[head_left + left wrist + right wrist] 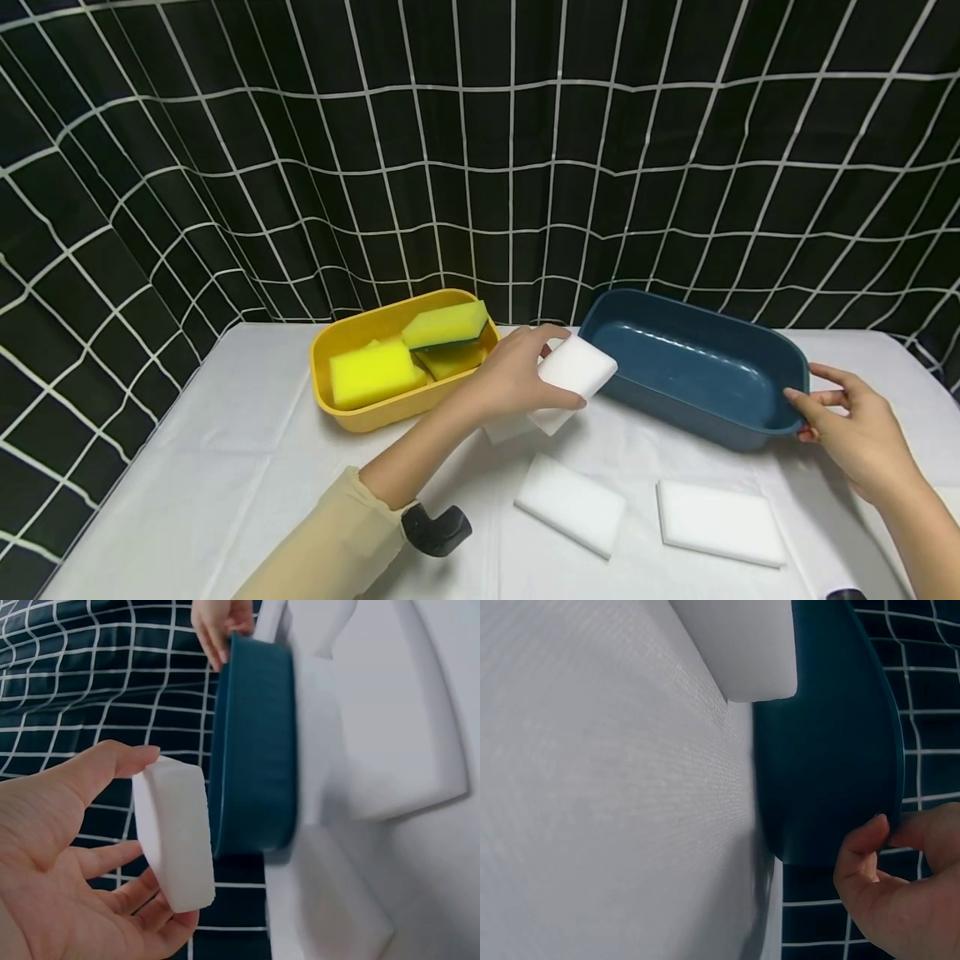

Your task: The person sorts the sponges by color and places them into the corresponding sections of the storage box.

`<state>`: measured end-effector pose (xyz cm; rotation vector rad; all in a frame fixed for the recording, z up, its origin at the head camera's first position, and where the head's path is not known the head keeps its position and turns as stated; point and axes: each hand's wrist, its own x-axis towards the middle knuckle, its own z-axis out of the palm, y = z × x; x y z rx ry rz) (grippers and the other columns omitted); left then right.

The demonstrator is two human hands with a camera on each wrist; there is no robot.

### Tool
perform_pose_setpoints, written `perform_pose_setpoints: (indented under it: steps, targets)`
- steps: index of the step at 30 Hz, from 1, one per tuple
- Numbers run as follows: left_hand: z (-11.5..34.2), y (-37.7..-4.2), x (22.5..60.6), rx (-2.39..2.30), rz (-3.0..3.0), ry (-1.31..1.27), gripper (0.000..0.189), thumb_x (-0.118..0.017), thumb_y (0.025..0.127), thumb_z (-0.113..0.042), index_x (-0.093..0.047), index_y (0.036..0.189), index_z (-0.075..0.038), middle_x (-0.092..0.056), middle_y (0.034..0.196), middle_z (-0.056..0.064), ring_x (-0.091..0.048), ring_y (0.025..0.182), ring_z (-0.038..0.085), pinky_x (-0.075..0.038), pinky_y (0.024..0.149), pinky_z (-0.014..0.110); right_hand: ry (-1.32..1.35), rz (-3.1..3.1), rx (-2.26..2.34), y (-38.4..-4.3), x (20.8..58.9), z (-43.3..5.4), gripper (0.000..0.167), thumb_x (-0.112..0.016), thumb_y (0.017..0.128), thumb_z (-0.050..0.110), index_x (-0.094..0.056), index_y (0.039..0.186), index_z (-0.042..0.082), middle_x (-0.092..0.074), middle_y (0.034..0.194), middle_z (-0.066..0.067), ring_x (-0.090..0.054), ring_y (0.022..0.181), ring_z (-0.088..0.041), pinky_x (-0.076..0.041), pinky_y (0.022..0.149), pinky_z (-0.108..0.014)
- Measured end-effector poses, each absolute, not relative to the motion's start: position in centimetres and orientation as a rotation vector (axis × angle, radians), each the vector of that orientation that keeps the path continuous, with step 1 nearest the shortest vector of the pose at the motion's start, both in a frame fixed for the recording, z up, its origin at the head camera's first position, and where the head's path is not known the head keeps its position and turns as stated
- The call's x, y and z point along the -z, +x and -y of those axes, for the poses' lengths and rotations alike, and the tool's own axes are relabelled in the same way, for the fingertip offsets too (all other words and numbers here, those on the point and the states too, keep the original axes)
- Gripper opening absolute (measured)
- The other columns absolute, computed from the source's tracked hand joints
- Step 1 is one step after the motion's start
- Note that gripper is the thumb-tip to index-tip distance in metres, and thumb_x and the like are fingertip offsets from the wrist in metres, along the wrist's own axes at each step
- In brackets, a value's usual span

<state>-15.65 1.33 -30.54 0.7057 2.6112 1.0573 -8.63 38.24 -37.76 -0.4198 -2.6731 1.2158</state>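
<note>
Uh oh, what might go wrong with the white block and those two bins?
The lifted white block might slip, since the left hand holds it up in the air.
The blue bin might slide or tip if the right hand, gripping its rim at one end, pulls.
The top yellow sponge, tilted near the yellow bin's rim, might get bumped.

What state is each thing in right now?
Left hand: pinching white block
Right hand: gripping blue bin by its rim
White block: held up, tilted
Blue bin: upright, no contents visible
Yellow bin: upright, holding yellow sponges
Yellow sponges: loosely piled
Other white blocks: on table, some partly hidden
</note>
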Motion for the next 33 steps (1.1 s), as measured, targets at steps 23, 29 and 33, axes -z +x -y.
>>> perform_pose_setpoints:
  steps: [23,29,33]
  targets:
    - [-6.0,-17.6,29.4,-0.99,-2.647,0.676,0.076,-0.086,0.088,-0.031,-0.052,0.154,-0.014,-0.06,0.133,0.008,-0.052,0.108,0.014,-0.046,0.077,0.019,-0.428,2.661,-1.229,-8.8,37.8,-38.0,0.066,-0.05,0.111,0.015,-0.019,0.156,-0.021,-0.053,0.104,-0.023,-0.059,0.058,-0.002,-0.057,0.055,-0.018]
    - [-7.7,-18.3,29.3,-0.977,-2.664,0.726,0.075,-0.085,0.088,-0.031,-0.053,0.153,-0.013,-0.062,0.132,0.006,-0.051,0.109,0.012,-0.044,0.075,0.019,-0.467,2.676,-1.184,-8.9,37.9,-37.9,0.066,-0.049,0.111,0.016,-0.018,0.156,-0.021,-0.054,0.106,-0.027,-0.059,0.057,-0.003,-0.056,0.054,-0.019]
    - [-8.7,-18.8,29.4,-0.933,-2.703,0.742,0.074,-0.084,0.087,-0.033,-0.055,0.152,-0.011,-0.064,0.13,0.005,-0.052,0.107,0.011,-0.043,0.074,0.017,-0.457,2.678,-1.171,-8.9,37.9,-37.9,0.065,-0.049,0.111,0.016,-0.019,0.156,-0.021,-0.056,0.104,-0.026,-0.059,0.057,-0.003,-0.056,0.054,-0.019]
